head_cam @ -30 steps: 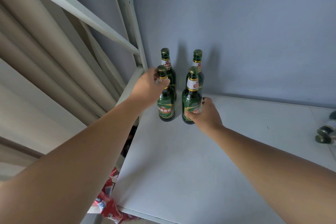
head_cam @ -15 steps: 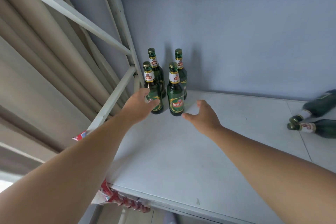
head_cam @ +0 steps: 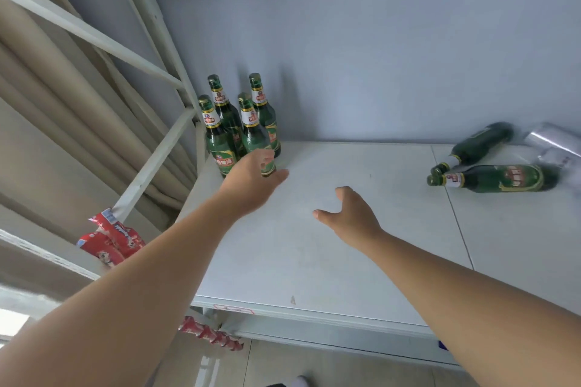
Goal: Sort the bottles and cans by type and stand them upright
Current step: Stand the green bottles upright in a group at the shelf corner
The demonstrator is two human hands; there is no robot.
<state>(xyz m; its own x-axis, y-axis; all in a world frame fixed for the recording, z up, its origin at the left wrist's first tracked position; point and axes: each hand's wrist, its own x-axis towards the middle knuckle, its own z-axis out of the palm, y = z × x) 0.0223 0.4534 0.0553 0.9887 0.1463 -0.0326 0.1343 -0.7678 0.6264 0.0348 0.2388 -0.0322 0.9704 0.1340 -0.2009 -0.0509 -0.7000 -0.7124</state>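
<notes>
The left hand [head_cam: 251, 181] is stretched out with relaxed, slightly bent fingers and holds nothing; it covers the lower part of a bottle in the view, but I cannot tell if it touches it. The right hand [head_cam: 350, 214] is open too, with thumb and fingers spread, above the bare middle of the white shelf [head_cam: 314, 261], and it also holds nothing. At the far left hangs a beige curtain [head_cam: 63, 110], and below it lie some red packets [head_cam: 110, 239] beside the white metal frame [head_cam: 151, 166]. In the left back corner of the shelf, 4 green bottles stand upright in 2 close rows: the front left bottle [head_cam: 217, 148], the back left bottle [head_cam: 221, 104], the front right bottle [head_cam: 251, 132] and the back right bottle [head_cam: 262, 104]. At the right, well apart from this group, 2 more green bottles lie on their sides with the caps toward the left: the rear lying bottle [head_cam: 481, 143] near the blue wall [head_cam: 377, 56], and the front lying bottle [head_cam: 503, 178] just before it. Behind them is a blurred silver object [head_cam: 550, 141]; I cannot tell what it is.
</notes>
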